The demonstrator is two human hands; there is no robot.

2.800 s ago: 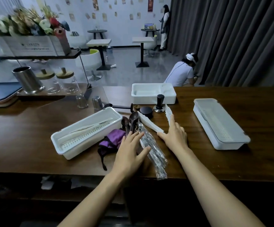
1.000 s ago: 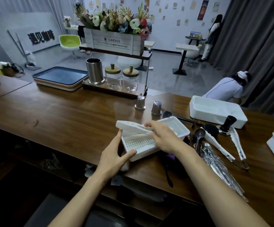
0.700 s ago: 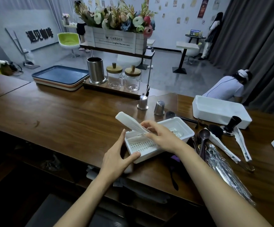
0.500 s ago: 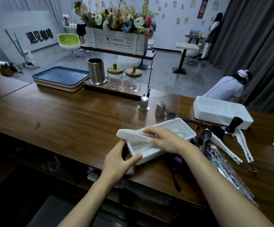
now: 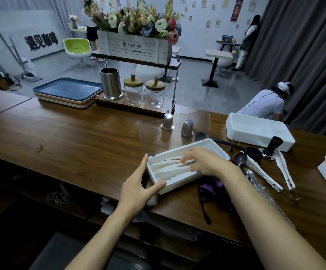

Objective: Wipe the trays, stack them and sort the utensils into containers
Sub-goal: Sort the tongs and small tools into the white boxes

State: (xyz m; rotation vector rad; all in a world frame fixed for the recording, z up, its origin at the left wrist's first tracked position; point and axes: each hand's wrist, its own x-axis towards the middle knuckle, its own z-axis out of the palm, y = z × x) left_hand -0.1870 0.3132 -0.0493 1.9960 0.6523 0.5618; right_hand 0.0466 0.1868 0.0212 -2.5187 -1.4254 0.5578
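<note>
The grip of the right hand point(image 5: 203, 162) pinches a pair of white tongs point(image 5: 168, 165) and presses it down inside the long white box point(image 5: 212, 146). The left hand point(image 5: 138, 184) is spread flat-fingered against the box's left end, thumb along its near wall, bracing it on the wooden surface point(image 5: 80, 137).

The box sits close to the surface's front edge. A hard push from the right hand, or a slackening left hand, could slide its near corner over the drop. The tongs fill almost the whole length of the box (they look like a tight fit), so an end may ride up on the rim and spring out once the grip lets go. The right forearm hangs over a purple cloth point(image 5: 210, 187) and close to a dark spoon point(image 5: 240, 158), so a careless pull back could sweep either one along. Two more tongs point(image 5: 261, 172) wait on the surface to the right, and the stacked trays point(image 5: 66, 92) lie well apart at far left.

Less than a second ago the tongs stood tilted, their left end raised above the box; now they lie level inside it. The left hand keeps its place at the same corner.
</note>
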